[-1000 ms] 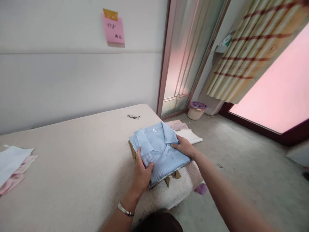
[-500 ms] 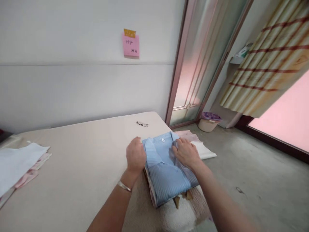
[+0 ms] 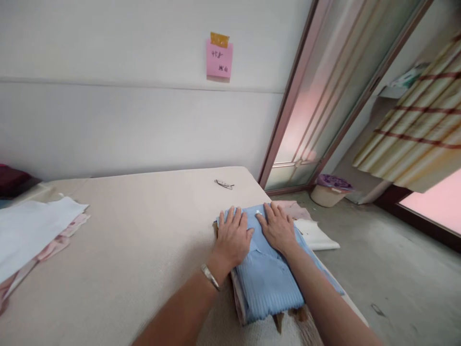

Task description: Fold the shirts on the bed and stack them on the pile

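A folded light blue ribbed polo shirt (image 3: pixel 268 283) lies on top of a small stack at the right edge of a beige bed-like surface (image 3: pixel 137 240). My left hand (image 3: pixel 233 238), with a silver bracelet on the wrist, lies flat with fingers spread on the shirt's left collar area. Beside it, my right hand (image 3: pixel 278 229) presses flat on the collar's right side. Neither hand grips the cloth. Brown cardboard pieces (image 3: pixel 279 319) stick out from under the stack.
White and pink garments (image 3: pixel 34 235) lie at the surface's left edge. A small metal hair clip (image 3: pixel 224 183) rests near the far edge. Folded white and pink cloths (image 3: pixel 313 233) lie on the floor, with a round bin (image 3: pixel 328 190) by the sliding door. A pink note (image 3: pixel 219 58) hangs on the wall.
Both hands have let go of the shirt's sides and moved up to the collar, now lying flat and spread on it. The camera view has shifted left.
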Demonstrator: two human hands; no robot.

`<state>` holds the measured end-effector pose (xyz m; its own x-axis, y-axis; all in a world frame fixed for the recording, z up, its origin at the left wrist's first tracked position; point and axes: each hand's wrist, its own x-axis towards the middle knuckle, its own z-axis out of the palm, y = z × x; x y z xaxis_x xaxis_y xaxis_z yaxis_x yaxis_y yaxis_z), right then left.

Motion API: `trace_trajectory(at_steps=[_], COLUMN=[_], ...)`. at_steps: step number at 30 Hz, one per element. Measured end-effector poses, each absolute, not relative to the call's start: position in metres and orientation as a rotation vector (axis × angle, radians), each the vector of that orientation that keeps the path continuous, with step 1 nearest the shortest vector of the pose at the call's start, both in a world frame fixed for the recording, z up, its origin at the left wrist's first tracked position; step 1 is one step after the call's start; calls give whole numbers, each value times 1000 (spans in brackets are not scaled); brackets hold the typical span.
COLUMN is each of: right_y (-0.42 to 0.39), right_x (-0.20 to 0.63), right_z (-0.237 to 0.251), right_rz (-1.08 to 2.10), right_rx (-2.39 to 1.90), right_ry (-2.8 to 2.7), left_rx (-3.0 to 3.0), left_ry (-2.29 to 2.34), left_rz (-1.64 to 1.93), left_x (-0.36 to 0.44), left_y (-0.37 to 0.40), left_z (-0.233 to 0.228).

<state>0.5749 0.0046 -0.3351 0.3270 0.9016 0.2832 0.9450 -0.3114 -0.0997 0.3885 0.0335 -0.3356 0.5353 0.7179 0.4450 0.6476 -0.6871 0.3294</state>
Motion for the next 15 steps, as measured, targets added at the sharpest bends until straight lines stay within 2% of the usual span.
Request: trace_trajectory(at_steps=[3,7,10,15], right_y=[9,12,13,0], right_x=[573,574,573,572], right_z=[-360,-375,-370,-331], right_rz=[-203,-163,-125,51], right_rx=[-2341,-2314,-2320,-2383], right_ry=[-1737,-1755,-1751,-1722], left_rx=[2635,2606,2575,2525], left_ry=[1257,1310,1304,1200], left_rz=[689,643,573,575], left_x=[394,395,395,360], left_y=[29,37,43,32], left_z=[-363,-383,-374,-330])
